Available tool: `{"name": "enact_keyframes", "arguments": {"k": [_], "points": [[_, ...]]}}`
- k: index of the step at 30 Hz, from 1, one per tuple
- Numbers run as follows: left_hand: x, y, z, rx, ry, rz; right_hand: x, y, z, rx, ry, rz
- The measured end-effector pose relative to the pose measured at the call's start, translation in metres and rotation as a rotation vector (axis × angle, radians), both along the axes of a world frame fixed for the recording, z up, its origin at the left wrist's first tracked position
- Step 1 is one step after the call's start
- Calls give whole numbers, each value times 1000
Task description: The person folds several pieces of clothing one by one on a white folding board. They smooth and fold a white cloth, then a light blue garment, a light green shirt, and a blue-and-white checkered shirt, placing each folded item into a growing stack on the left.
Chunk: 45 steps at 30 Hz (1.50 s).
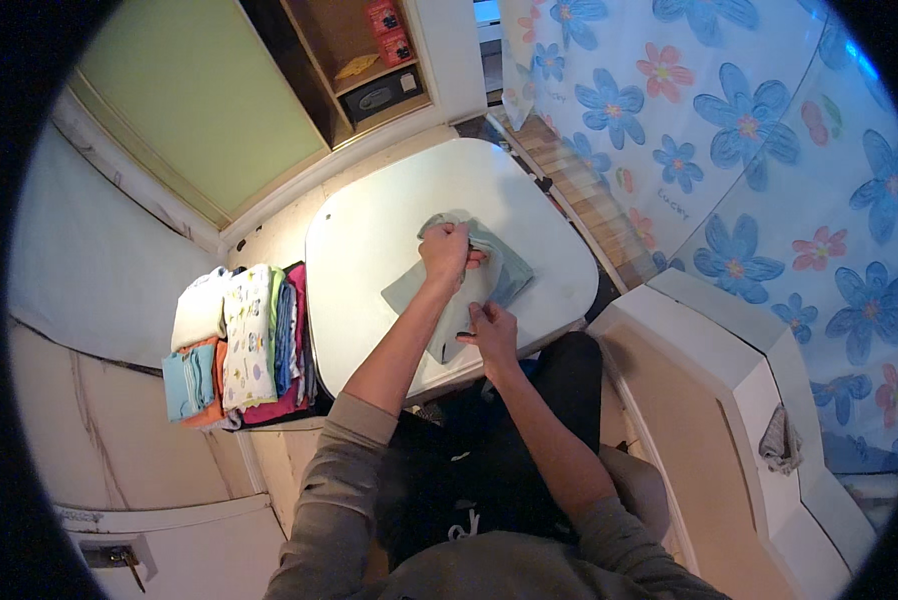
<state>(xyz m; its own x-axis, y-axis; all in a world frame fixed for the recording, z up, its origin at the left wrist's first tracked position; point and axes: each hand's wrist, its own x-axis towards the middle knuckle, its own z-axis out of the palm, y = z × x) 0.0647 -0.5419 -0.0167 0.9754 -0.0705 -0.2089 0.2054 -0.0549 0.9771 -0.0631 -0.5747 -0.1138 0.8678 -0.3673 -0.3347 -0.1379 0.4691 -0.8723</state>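
Observation:
A grey-green cloth garment lies partly folded on the white table, with one part raised between my hands. My left hand grips the garment's upper part, near the middle of the table. Nearer to me, my right hand pinches the lower edge of the cloth between thumb and fingers. A small dark patch shows on the garment close to the right fingertips. The folds beneath my hands are partly hidden.
Stacks of folded clothes stand against the table's left side. A cabinet with boxes is beyond the table. To the right are a flowered curtain and a white piece of furniture with a small grey cloth on it.

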Motion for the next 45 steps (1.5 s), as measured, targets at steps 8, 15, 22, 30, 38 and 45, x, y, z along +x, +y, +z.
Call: {"name": "enact_keyframes", "arguments": {"k": [8,15,22,30,38,45], "points": [[24,-34,-54,374,-18,-94,10,-15,10,160,155,-4],[5,-32,-49,448,-147,-169,5,-20,-2,297,148,26],[15,42,-74,786,-616,118,13,-29,10,160,128,81],[38,117,-53,1069,-259,-258,2,-23,19,243,198,162],[44,158,-76,775,-180,-292,-24,22,23,116,304,141],[41,182,-89,336,-56,-182,-27,35,16,64,252,147]]}}
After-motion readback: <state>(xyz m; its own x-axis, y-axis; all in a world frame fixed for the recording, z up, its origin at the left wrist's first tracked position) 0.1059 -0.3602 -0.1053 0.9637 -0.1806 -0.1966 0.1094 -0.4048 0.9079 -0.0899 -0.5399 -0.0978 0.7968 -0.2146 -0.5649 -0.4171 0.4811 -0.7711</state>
